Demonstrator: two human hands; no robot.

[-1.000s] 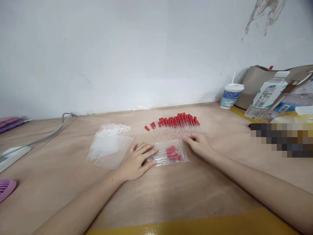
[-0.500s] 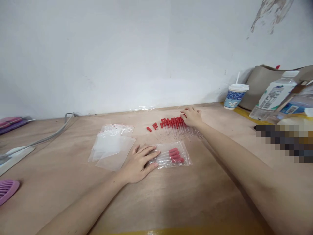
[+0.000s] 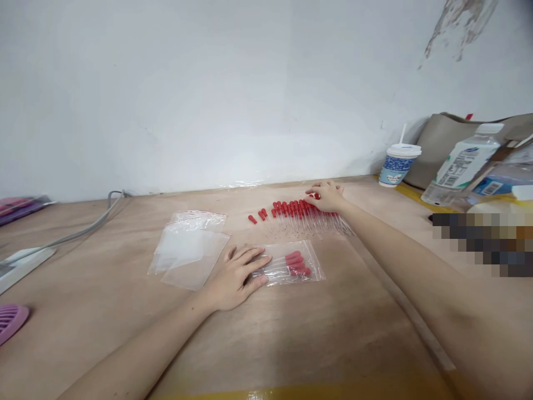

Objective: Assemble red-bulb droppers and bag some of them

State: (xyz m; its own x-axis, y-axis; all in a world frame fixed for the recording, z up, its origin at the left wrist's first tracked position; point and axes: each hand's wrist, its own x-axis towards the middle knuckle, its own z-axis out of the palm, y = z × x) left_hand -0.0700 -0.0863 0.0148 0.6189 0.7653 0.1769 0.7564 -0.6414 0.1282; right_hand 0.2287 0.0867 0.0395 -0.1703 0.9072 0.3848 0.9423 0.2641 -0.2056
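Glass droppers with red rubber bulbs (image 3: 293, 209) lie in a row near the wall, bulbs toward the wall. My right hand (image 3: 327, 196) rests over the right part of this row, fingers spread across the red bulbs. A clear zip bag (image 3: 314, 261) holding several droppers with red bulbs lies flat in front of the row. My left hand (image 3: 239, 278) lies flat with fingers apart, its fingertips on the bag's left end. Beside it on the left is an overlapping pile of clear plastic bags (image 3: 181, 244).
On the right stand a blue and white cup (image 3: 397, 166) with a straw, a plastic bottle (image 3: 466, 161) and a grey bag (image 3: 428, 139). A grey cable (image 3: 89, 226), a white strip (image 3: 25, 266) and a purple slotted object (image 3: 11, 322) are at the left.
My right hand has shifted slightly over the bulbs, and more red shows beneath its fingers. My left hand stays on the bag.
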